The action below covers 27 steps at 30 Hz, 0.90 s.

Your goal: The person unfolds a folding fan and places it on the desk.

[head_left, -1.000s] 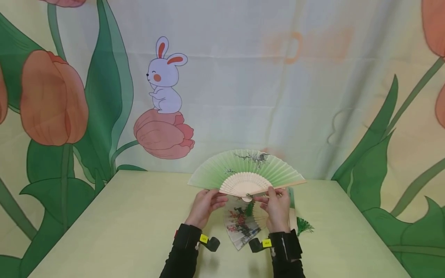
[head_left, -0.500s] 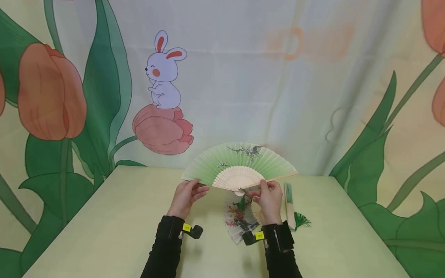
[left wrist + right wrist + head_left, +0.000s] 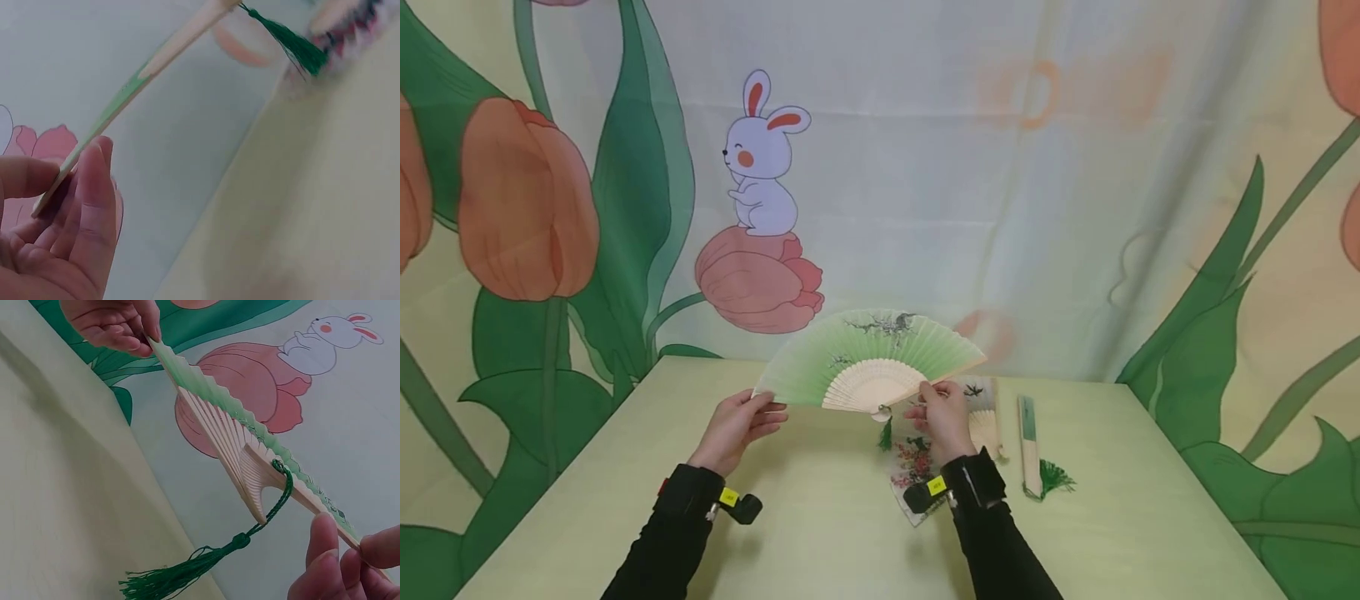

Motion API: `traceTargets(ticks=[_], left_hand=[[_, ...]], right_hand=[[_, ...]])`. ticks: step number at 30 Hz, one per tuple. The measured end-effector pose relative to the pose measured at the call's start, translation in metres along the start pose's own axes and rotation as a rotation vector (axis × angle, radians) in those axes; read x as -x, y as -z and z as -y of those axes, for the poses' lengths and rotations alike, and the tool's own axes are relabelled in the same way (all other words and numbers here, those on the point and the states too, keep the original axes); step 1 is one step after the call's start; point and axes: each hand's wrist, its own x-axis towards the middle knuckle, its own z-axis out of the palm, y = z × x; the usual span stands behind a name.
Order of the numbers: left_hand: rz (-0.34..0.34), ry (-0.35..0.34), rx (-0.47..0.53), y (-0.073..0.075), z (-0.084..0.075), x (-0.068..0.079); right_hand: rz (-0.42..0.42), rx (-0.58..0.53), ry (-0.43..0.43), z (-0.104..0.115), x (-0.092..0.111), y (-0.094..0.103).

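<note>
A green folding fan (image 3: 880, 354) with pale wooden ribs and a dark branch print is spread wide above the table. My left hand (image 3: 737, 427) pinches its left end between thumb and fingers, as the left wrist view also shows on the fan's edge (image 3: 119, 100). On the other side my right hand (image 3: 946, 417) pinches the right outer rib. From the pivot hangs a green tassel (image 3: 187, 569). Behind the right hand lies a second open fan (image 3: 913, 457), printed with red blossoms and partly hidden by that hand and wrist.
To the right on the pale green table (image 3: 1120, 517) lies a folded fan (image 3: 1028, 446) with a green tassel (image 3: 1055, 476). Behind the table hangs a cloth backdrop (image 3: 910, 192) printed with tulips and a rabbit.
Both hands have carried the green fan to the left, the left hand sliding out to the fan's end. The folded fan and more of the blossom-printed fan have come into sight.
</note>
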Motion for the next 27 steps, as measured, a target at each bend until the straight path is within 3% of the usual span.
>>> traceTargets(ticks=[6, 12, 21, 27], left_hand=[[0.023, 0.017, -0.101, 0.035, 0.006, 0.018], [0.017, 0.064, -0.173, 0.061, 0.014, 0.033], [-0.012, 0.075, -0.242, 0.085, 0.019, 0.051], [-0.03, 0.096, -0.264, 0.093, 0.023, 0.063]], right_hand=[[0.076, 0.017, -0.057, -0.006, -0.007, -0.021], [0.153, 0.04, -0.121, -0.014, -0.013, -0.039], [0.217, 0.04, -0.187, -0.025, -0.014, -0.06], [0.251, 0.055, -0.2, -0.036, -0.017, -0.07]])
